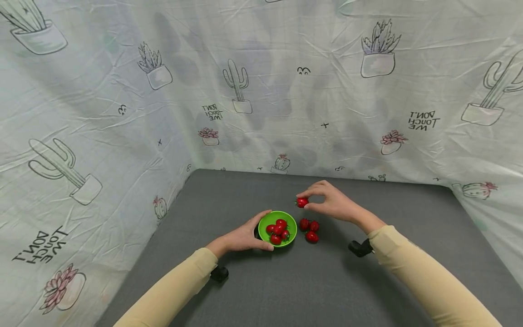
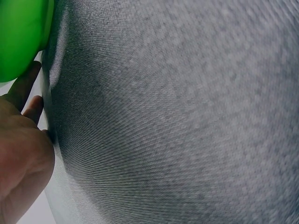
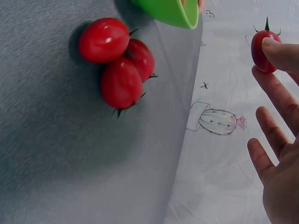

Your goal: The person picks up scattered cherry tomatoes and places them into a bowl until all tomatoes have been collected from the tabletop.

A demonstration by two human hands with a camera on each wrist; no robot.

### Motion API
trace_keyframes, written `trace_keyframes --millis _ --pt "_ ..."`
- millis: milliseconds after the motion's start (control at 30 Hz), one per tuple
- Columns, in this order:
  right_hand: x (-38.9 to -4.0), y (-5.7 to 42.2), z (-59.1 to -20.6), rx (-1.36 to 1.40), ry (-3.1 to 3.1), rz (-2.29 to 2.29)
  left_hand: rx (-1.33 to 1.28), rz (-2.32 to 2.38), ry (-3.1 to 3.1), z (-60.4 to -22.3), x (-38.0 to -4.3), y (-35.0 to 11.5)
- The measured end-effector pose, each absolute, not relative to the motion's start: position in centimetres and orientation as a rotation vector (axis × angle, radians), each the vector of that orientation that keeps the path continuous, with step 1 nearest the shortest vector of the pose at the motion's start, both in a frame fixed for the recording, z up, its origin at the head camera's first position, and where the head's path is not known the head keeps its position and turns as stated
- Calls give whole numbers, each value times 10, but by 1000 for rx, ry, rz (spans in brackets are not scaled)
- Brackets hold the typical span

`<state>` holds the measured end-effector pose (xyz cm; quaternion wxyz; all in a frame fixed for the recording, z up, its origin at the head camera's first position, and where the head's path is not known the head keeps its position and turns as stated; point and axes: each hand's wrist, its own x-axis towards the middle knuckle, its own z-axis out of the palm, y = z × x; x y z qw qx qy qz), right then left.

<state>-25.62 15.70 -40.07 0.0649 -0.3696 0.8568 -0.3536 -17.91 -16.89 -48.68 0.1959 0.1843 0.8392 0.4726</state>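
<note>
My right hand pinches a cherry tomato between thumb and fingers, raised over the table to the right of the bowl; its green stem shows in the right wrist view. With thumb and fingers spread round its left side, my left hand holds the green bowl. Several red cherry tomatoes lie inside the bowl. Just right of it, 3 more cherry tomatoes sit clustered on the table. In the left wrist view, fingertips show at the bowl's underside.
A dark grey cloth covers the table. Behind and to the left hangs a pale curtain printed with cacti and mirrored lettering. A black wrist device shows by the right sleeve, another black device by the left.
</note>
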Motion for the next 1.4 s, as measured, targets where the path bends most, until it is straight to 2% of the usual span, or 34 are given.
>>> trace_keyframes --millis 900,1400 --pt "-265 99 -411 -1162 2442 -1135 485 1312 2355 -487 -179 -169" --pt "-263 89 -424 -1167 2388 -1097 490 1349 2324 -489 -178 -169"
